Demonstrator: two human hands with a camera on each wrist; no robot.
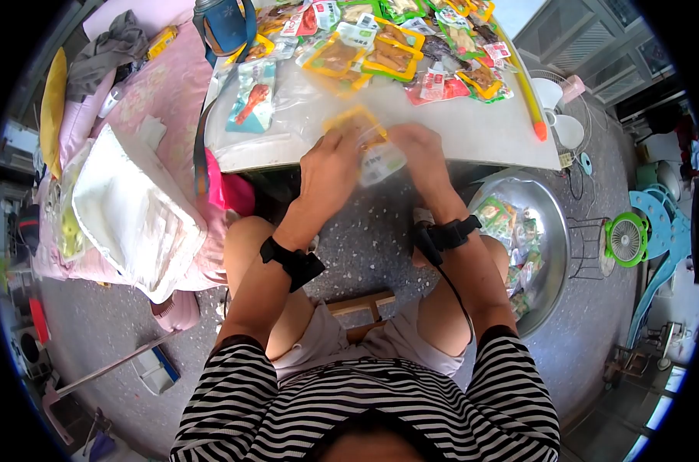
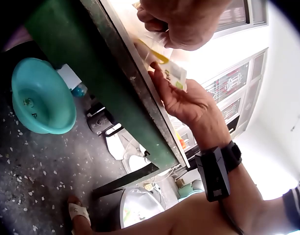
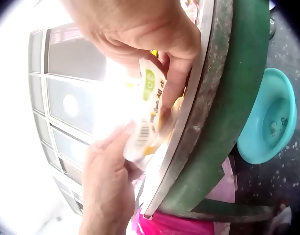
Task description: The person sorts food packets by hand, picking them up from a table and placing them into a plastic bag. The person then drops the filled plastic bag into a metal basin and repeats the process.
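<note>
A small yellow-edged food packet [image 1: 382, 163] with a white printed label is held between both hands, just over the table's front edge. My left hand [image 1: 330, 169] grips its left side, fingers curled in; the left wrist view shows that hand [image 2: 186, 22] beside clear plastic film. On the other side, my right hand [image 1: 422, 158] pinches the packet, blurred in the head view. The right wrist view shows the label [image 3: 152, 93] with green and dark print between the right thumb and fingers [image 3: 177, 78].
Several packaged foods [image 1: 395, 58] cover the back of the white table [image 1: 480, 138]. A blue packet [image 1: 251, 96] lies at its left. A metal basin [image 1: 553, 254] holding packets stands on the floor to the right. A white foam box [image 1: 126, 208] is on the left; a turquoise basin [image 2: 44, 95] sits beneath.
</note>
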